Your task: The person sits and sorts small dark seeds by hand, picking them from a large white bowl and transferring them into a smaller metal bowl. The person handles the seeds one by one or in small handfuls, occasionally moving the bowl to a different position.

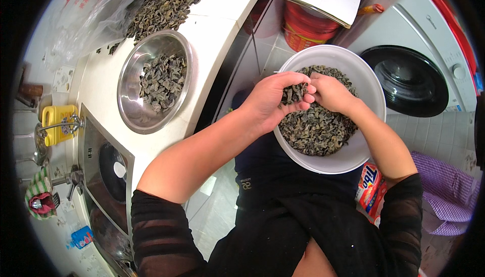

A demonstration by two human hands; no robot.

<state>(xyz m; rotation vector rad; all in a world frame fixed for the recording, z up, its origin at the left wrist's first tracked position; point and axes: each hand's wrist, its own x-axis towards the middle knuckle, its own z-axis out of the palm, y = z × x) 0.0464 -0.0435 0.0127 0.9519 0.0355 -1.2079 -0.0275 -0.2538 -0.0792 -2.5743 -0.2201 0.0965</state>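
My left hand point(268, 97) is cupped, palm up, around several dried wood ear fungus pieces point(294, 93). Against its fingertips, my right hand point(333, 92) has its fingers drawn together; their tips are partly hidden, so whether they pinch a piece is unclear. Both hands are above a white plastic bucket point(373, 117) holding a deep heap of dried fungus point(316, 133). A stainless steel bowl point(130, 119) on the counter at the left holds a smaller heap of fungus point(163, 83).
Behind the steel bowl, loose fungus point(165, 9) spreads from a clear plastic bag point(94, 26) onto the white counter point(212, 30). A red bucket point(308, 26) stands beyond the white one. At right are a washing machine point(424, 30) and a Tibo packet point(371, 189). A yellow jug point(58, 125) stands at left.
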